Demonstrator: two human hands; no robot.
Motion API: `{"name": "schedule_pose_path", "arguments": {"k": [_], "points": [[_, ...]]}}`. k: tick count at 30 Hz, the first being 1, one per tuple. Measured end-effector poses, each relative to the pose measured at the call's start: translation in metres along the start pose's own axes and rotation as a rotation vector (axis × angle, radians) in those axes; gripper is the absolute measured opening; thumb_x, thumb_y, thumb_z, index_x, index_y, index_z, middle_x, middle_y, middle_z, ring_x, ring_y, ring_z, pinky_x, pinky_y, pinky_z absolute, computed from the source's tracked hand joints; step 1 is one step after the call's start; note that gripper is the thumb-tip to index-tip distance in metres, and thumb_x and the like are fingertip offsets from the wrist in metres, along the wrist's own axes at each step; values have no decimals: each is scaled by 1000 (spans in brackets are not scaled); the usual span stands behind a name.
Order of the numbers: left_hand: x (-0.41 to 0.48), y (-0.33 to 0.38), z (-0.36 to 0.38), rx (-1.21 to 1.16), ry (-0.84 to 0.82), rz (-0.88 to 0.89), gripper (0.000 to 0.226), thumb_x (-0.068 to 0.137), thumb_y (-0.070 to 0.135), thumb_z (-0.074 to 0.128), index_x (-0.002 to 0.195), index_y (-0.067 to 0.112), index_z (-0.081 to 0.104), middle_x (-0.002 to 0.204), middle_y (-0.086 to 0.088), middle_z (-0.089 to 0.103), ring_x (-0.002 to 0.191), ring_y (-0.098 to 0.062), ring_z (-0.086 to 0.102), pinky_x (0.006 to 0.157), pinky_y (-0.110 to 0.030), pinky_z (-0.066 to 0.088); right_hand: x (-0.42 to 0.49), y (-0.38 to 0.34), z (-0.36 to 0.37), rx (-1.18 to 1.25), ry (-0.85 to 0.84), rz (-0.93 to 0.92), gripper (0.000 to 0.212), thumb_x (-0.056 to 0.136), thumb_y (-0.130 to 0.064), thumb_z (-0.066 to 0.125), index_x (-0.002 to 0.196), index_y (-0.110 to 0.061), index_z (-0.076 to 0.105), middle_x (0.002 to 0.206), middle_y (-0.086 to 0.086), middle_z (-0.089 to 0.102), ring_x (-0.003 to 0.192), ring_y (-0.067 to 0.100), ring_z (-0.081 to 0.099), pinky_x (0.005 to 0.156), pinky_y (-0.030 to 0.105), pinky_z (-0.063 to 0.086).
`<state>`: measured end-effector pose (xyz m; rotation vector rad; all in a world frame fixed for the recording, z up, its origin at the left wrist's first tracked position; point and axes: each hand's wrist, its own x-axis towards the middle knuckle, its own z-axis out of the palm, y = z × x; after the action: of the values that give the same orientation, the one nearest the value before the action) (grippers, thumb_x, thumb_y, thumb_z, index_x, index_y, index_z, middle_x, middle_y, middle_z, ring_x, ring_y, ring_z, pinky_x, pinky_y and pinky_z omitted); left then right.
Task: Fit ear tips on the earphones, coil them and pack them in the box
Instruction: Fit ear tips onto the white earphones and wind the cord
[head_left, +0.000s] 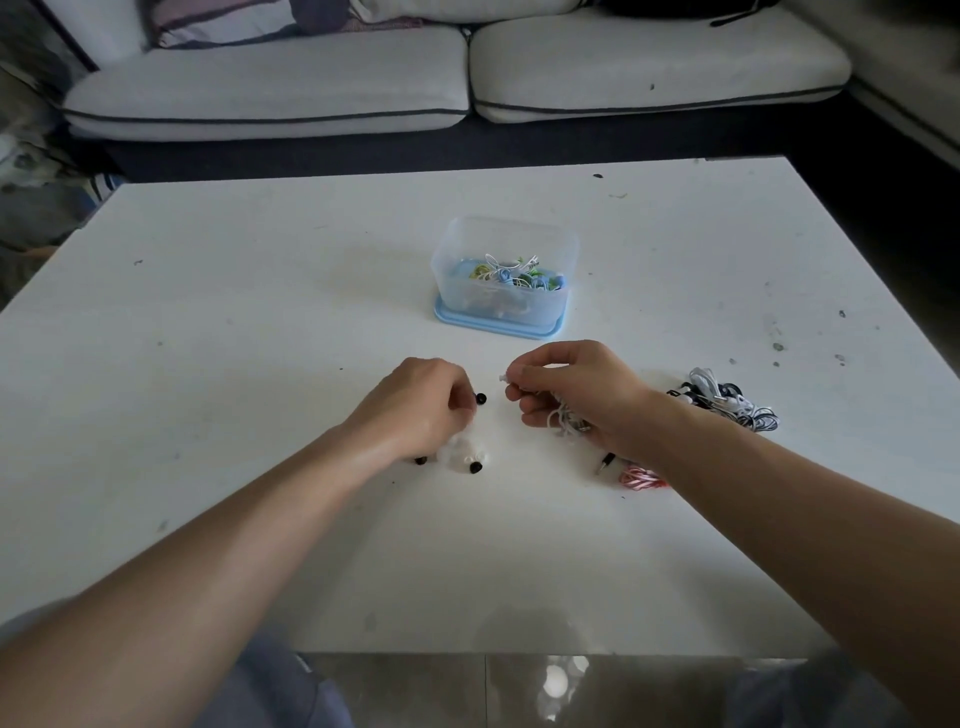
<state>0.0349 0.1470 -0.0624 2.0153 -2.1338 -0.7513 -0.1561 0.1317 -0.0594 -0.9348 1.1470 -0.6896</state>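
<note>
**Ear tip and earbud held tip to tip, mid-table**

The white earphones (563, 422) are in the right hand (576, 395). Its thumb and forefinger pinch one bud, which pokes out toward the left, and the rest of the cable is bunched loosely under the curled fingers. A black jack plug (605, 462) lies on the table (260, 338) just below that wrist.

Facing it, the left hand (415, 410) pinches a single black ear tip (481, 399) at its fingertips, near the bud but not touching it. Both hands are around the middle of the table, somewhat toward its near edge.

Under the left hand lies a small clear bag (457, 452), with loose ear tips (475, 467) beside it.

The box (504, 244), clear-walled and standing on a pale blue lid, is beyond the hands toward the far edge. It holds coiled earphones in blue, green and white.

A pile of earphones (727, 400), black and white, lies toward the right edge. A red-and-white cable (641, 478) shows beside the right forearm.

A pale sofa (270, 88) stands past the far edge.
</note>
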Motion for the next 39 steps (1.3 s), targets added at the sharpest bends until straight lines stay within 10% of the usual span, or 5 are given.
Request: {"name": "schedule_pose_path", "arguments": {"k": [15, 24, 39], "points": [[-8, 13, -15, -1284, -50, -218, 21, 79, -8, 70, 90, 9, 74, 82, -6, 74, 80, -17, 71, 72, -20, 57, -3, -5, 8, 48, 1, -48, 7, 89, -6, 68, 89, 1, 70, 77, 12, 69, 56, 16, 55, 53, 28, 49], [-7, 13, -16, -1396, -75, -221, 24, 80, -12, 66, 99, 3, 70, 98, -18, 75, 96, -25, 73, 88, -26, 57, -3, -6, 8, 54, 26, -86, 6, 88, -6, 68, 86, 0, 69, 77, 14, 69, 56, 18, 55, 54, 30, 50], [-9, 14, -18, -1376, -69, -209, 18, 84, -10, 63, 93, 3, 70, 96, -18, 75, 93, -26, 74, 70, -20, 58, -5, -7, 7, 24, -11, -111, 8, 89, -6, 67, 83, -3, 71, 76, 12, 70, 57, 17, 55, 56, 29, 49]]}}
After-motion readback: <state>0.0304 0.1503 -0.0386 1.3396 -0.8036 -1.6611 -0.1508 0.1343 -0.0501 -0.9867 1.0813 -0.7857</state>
